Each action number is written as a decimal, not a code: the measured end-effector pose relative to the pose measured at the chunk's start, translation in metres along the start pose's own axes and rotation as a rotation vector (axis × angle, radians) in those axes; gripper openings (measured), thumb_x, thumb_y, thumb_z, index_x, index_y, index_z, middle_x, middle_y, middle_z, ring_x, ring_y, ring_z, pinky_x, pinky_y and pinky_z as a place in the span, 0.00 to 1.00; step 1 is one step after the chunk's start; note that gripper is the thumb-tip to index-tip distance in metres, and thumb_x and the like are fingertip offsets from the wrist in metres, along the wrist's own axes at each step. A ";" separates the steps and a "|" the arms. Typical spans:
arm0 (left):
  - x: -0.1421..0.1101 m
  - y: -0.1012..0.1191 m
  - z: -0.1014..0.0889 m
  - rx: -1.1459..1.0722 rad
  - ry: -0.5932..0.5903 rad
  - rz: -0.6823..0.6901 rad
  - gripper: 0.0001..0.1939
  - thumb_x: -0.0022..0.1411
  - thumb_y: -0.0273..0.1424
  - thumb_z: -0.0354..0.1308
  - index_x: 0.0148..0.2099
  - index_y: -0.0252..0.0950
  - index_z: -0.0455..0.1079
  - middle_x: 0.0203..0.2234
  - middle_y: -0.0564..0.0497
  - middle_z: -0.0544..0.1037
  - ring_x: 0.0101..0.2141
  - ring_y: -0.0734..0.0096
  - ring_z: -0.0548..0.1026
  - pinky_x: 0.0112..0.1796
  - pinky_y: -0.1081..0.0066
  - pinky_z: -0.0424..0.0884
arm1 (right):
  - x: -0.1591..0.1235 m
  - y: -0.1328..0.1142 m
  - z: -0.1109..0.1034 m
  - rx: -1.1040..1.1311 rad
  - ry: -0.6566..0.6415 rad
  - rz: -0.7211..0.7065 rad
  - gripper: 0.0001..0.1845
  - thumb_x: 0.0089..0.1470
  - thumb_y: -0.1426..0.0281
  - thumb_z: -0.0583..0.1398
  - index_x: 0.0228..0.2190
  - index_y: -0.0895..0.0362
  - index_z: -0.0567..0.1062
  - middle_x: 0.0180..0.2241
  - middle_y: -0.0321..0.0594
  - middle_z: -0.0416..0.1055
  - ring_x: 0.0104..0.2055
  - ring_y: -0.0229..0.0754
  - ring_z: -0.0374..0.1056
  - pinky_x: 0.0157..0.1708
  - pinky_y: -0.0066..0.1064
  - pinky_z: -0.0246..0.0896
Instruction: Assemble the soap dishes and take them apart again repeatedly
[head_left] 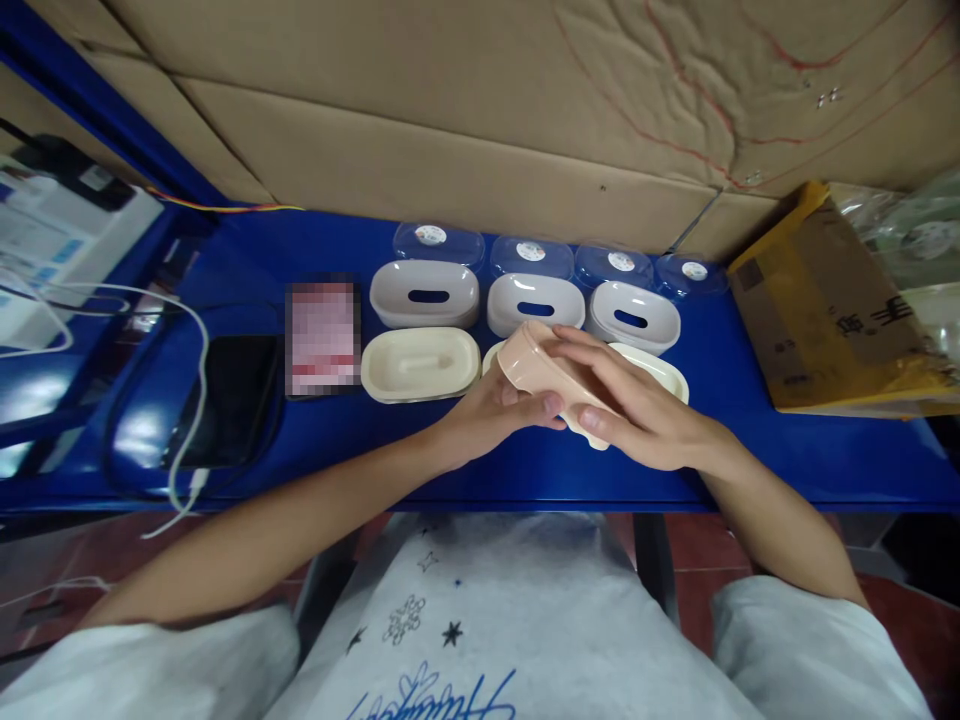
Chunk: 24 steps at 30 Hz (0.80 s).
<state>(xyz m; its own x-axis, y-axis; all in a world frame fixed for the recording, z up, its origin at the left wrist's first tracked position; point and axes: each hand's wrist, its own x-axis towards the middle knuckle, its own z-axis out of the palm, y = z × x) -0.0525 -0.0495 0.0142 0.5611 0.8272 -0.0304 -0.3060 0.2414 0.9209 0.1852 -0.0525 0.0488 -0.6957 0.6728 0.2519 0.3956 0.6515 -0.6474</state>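
Note:
Between my two hands, above the front of the blue table, is a peach-coloured oval plastic container [534,358], held tilted. My left hand [491,412] grips its lower left side, with the thumb pressed along the near edge. Over its right side lies my right hand [637,405], thumb in front and fingers across the top. Just behind are white oval trays with a slot in the floor, such as the middle tray [504,297]. A cream oval dish [420,365] sits left of my hands, while other cream dishes are partly hidden behind them.
Clear plastic lids with round stickers, one being the left lid [457,250], line the back by the cardboard wall [420,150]. A taped cardboard box [832,310] stands right. On the left lie a black device [225,400], a white cable [201,380] and a blurred-out object [322,335].

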 end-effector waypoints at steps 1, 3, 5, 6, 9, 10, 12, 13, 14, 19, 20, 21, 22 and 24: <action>0.000 0.000 0.000 -0.005 0.002 0.002 0.50 0.58 0.54 0.78 0.73 0.40 0.65 0.60 0.35 0.80 0.59 0.39 0.81 0.45 0.58 0.85 | 0.000 -0.001 0.002 0.002 0.013 0.015 0.33 0.76 0.57 0.57 0.75 0.44 0.57 0.77 0.48 0.60 0.81 0.57 0.50 0.75 0.61 0.57; 0.001 -0.001 -0.001 -0.011 -0.001 0.006 0.48 0.58 0.55 0.77 0.73 0.40 0.66 0.62 0.35 0.79 0.60 0.39 0.80 0.44 0.60 0.85 | 0.000 -0.003 0.004 0.007 0.039 0.043 0.31 0.76 0.56 0.56 0.74 0.44 0.60 0.76 0.47 0.61 0.81 0.57 0.50 0.75 0.61 0.57; 0.002 -0.001 -0.002 -0.006 -0.006 0.012 0.47 0.58 0.55 0.77 0.71 0.39 0.68 0.62 0.35 0.80 0.60 0.38 0.80 0.43 0.61 0.86 | 0.000 -0.005 0.006 0.009 0.051 0.055 0.29 0.76 0.56 0.56 0.73 0.45 0.62 0.75 0.47 0.63 0.81 0.57 0.49 0.75 0.61 0.57; 0.003 -0.001 -0.003 -0.004 -0.005 0.016 0.47 0.58 0.55 0.77 0.71 0.39 0.68 0.61 0.34 0.80 0.60 0.39 0.80 0.43 0.61 0.86 | 0.000 -0.006 0.006 0.009 0.053 0.055 0.29 0.76 0.56 0.56 0.73 0.45 0.62 0.75 0.47 0.63 0.82 0.58 0.48 0.75 0.62 0.57; 0.004 -0.001 -0.005 -0.011 0.006 0.019 0.47 0.57 0.54 0.78 0.70 0.38 0.69 0.61 0.35 0.80 0.58 0.41 0.81 0.41 0.63 0.86 | 0.000 -0.007 0.005 0.015 0.053 0.058 0.28 0.76 0.56 0.56 0.72 0.45 0.63 0.74 0.47 0.65 0.82 0.58 0.47 0.75 0.62 0.57; 0.004 -0.002 -0.005 -0.020 0.003 0.016 0.46 0.57 0.53 0.79 0.69 0.38 0.69 0.60 0.35 0.80 0.57 0.42 0.82 0.39 0.64 0.86 | 0.000 -0.007 0.004 0.018 0.053 0.063 0.28 0.76 0.56 0.56 0.72 0.44 0.63 0.74 0.46 0.66 0.82 0.58 0.47 0.75 0.62 0.58; 0.004 -0.002 -0.006 -0.035 -0.011 0.007 0.45 0.57 0.52 0.79 0.68 0.37 0.69 0.56 0.36 0.82 0.53 0.44 0.84 0.37 0.66 0.85 | 0.000 -0.008 0.003 0.019 0.056 0.066 0.28 0.76 0.56 0.56 0.72 0.44 0.64 0.73 0.45 0.67 0.81 0.57 0.49 0.74 0.60 0.60; 0.004 -0.003 -0.006 -0.040 -0.017 0.003 0.44 0.57 0.52 0.79 0.67 0.37 0.69 0.54 0.36 0.83 0.51 0.46 0.84 0.36 0.66 0.85 | 0.000 -0.008 0.003 0.018 0.060 0.068 0.27 0.76 0.56 0.56 0.71 0.43 0.64 0.72 0.45 0.68 0.81 0.57 0.50 0.73 0.60 0.61; 0.005 -0.003 -0.006 -0.045 -0.018 -0.001 0.43 0.58 0.52 0.79 0.67 0.36 0.70 0.51 0.37 0.84 0.50 0.48 0.85 0.36 0.65 0.85 | 0.000 -0.008 0.003 0.017 0.067 0.070 0.27 0.76 0.55 0.56 0.71 0.43 0.64 0.72 0.45 0.68 0.81 0.57 0.52 0.73 0.60 0.62; 0.005 -0.008 -0.007 -0.062 -0.017 -0.018 0.40 0.60 0.53 0.77 0.64 0.35 0.70 0.46 0.40 0.86 0.42 0.55 0.87 0.38 0.63 0.85 | 0.000 -0.009 0.003 0.053 0.095 0.122 0.27 0.76 0.52 0.55 0.70 0.44 0.67 0.71 0.43 0.70 0.79 0.56 0.57 0.73 0.57 0.63; 0.006 -0.009 -0.007 -0.061 -0.015 -0.018 0.40 0.60 0.54 0.76 0.63 0.35 0.71 0.45 0.41 0.86 0.41 0.55 0.87 0.38 0.63 0.85 | 0.000 -0.008 0.002 0.072 0.111 0.147 0.27 0.76 0.51 0.54 0.69 0.44 0.68 0.70 0.42 0.71 0.77 0.56 0.61 0.71 0.56 0.66; 0.006 -0.009 -0.008 -0.059 -0.003 -0.010 0.39 0.59 0.55 0.76 0.61 0.35 0.72 0.44 0.41 0.86 0.40 0.55 0.87 0.38 0.63 0.85 | -0.001 -0.007 0.001 0.091 0.137 0.180 0.27 0.76 0.51 0.53 0.69 0.44 0.69 0.69 0.41 0.73 0.74 0.56 0.66 0.69 0.55 0.69; 0.005 -0.009 -0.009 -0.058 0.016 0.002 0.39 0.58 0.56 0.76 0.60 0.35 0.73 0.45 0.41 0.86 0.41 0.54 0.87 0.38 0.62 0.85 | -0.001 -0.007 -0.001 0.103 0.174 0.207 0.26 0.77 0.50 0.52 0.68 0.43 0.69 0.68 0.39 0.74 0.71 0.56 0.70 0.67 0.54 0.72; 0.004 -0.007 -0.010 -0.068 0.048 0.031 0.39 0.57 0.56 0.76 0.60 0.36 0.73 0.48 0.40 0.86 0.44 0.50 0.86 0.38 0.61 0.85 | -0.002 -0.007 -0.006 0.085 0.254 0.209 0.25 0.77 0.50 0.52 0.68 0.42 0.70 0.67 0.38 0.74 0.68 0.56 0.73 0.66 0.55 0.72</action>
<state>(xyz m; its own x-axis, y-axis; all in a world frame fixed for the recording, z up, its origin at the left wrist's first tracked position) -0.0562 -0.0426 0.0038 0.5135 0.8578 -0.0227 -0.3746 0.2479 0.8935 0.1873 -0.0559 0.0567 -0.4289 0.8615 0.2718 0.4552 0.4659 -0.7588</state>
